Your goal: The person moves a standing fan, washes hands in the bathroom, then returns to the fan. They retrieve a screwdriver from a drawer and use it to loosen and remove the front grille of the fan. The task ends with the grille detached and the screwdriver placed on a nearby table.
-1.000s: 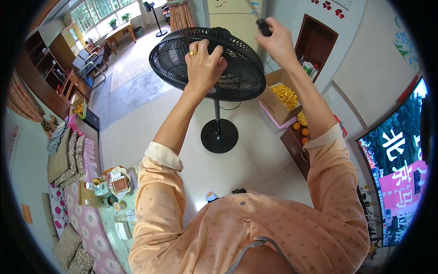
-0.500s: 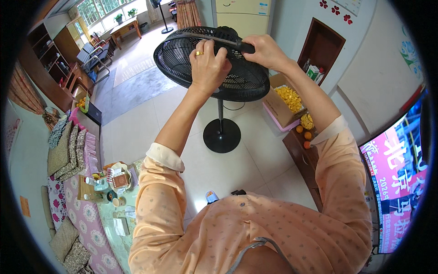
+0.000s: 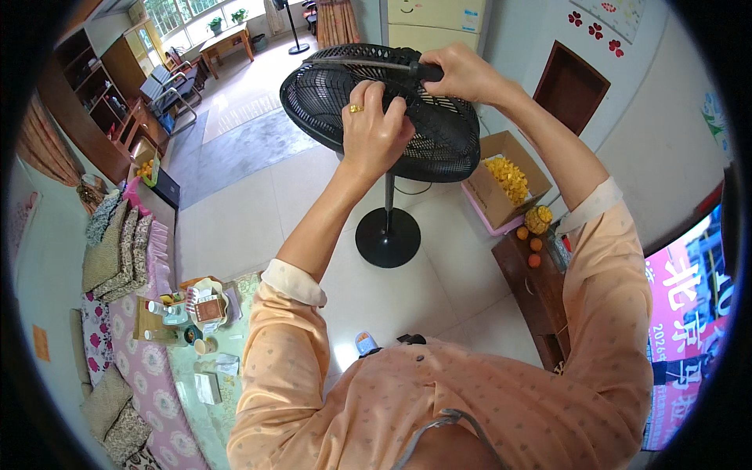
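A black pedestal fan (image 3: 309, 106) stands in front of me, its mesh grille tilted upward and its round base (image 3: 388, 237) on the floor. My left hand (image 3: 376, 137), with a gold ring, rests on the near part of the grille, fingers bent and gripping the mesh; their tips are partly hidden. In my right hand (image 3: 468, 74) is a screwdriver (image 3: 425, 72), held by its black handle. Its long metal shaft points left across the grille's far rim. Where the tip sits on the rim is too small to tell.
Right of the fan are a cardboard box (image 3: 497, 157) of yellow pieces and a low brown cabinet (image 3: 529, 282) with oranges. A lit television (image 3: 685, 337) stands at the right edge. To the left are a cluttered table (image 3: 184, 384) and a pink floral sofa (image 3: 145, 352).
The view has shifted slightly, so the whole scene sits farther right and lower. My left hand's fingers have spread a little on the grille. The screwdriver stays in my right hand.
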Demonstrator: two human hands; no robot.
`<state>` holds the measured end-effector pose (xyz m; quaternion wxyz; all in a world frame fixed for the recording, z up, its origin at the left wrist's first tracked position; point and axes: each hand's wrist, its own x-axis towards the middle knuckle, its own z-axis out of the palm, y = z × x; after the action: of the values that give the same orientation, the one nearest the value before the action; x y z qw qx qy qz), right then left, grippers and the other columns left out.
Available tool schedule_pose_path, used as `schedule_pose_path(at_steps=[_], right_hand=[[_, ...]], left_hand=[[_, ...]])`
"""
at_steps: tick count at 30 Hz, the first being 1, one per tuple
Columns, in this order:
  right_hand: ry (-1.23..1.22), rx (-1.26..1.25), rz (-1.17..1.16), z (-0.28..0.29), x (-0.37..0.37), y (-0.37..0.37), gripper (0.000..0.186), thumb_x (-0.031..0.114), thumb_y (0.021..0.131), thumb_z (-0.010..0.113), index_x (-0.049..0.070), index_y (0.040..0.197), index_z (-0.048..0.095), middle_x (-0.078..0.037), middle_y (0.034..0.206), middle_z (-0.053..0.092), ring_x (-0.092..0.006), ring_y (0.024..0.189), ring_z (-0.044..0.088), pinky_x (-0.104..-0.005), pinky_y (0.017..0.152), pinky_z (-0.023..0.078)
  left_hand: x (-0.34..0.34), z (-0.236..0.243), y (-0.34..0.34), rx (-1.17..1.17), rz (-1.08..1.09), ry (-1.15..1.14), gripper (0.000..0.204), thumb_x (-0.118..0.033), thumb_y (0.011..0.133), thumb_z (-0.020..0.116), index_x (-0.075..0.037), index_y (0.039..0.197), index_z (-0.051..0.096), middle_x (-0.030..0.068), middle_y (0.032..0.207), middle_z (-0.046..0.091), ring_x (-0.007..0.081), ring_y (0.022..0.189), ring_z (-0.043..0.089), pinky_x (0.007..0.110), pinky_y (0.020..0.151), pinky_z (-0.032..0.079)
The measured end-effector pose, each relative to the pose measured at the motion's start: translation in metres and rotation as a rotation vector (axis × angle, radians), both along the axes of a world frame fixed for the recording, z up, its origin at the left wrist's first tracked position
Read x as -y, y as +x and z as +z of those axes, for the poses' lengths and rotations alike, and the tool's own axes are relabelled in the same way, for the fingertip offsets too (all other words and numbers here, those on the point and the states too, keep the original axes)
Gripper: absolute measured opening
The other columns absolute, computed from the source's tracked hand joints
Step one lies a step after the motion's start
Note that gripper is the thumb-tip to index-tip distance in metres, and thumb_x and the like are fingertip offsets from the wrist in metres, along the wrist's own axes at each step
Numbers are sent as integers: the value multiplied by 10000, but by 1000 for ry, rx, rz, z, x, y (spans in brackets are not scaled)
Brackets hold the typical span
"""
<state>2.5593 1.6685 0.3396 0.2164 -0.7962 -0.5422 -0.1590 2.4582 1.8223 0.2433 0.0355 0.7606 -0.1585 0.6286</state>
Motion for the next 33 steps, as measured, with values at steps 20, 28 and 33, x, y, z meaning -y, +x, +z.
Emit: schedule_pose_path(at_steps=[20, 28, 33], right_hand=[[102, -74, 48, -11, -8, 3, 291, 189, 666, 673, -23, 859, 625, -192, 675, 593, -274, 588, 569, -363, 591, 452], [120, -97, -22, -15, -4, -1, 284, 213, 692, 671, 10, 889, 647, -169, 672, 600, -272, 602, 589, -351, 590, 457], [139, -221, -15, -16, 0, -6, 258, 195, 717, 683, -2, 880, 647, -123, 626, 594, -194, 524, 573, -306, 518, 452]], left_hand=[[-12, 11, 4, -88, 45, 49, 331, -111, 550, 726, -81, 847, 582, 136, 1003, 522, 339, 1013, 513, 412, 702, 404], [-6, 11, 2, -117, 112, 26, 410, -136, 580, 727, -105, 959, 573, 107, 1050, 515, 307, 1046, 505, 413, 742, 402], [-8, 7, -3, -126, 91, 16, 525, -155, 622, 748, -118, 1102, 540, 89, 1093, 515, 289, 1085, 501, 399, 845, 386]])
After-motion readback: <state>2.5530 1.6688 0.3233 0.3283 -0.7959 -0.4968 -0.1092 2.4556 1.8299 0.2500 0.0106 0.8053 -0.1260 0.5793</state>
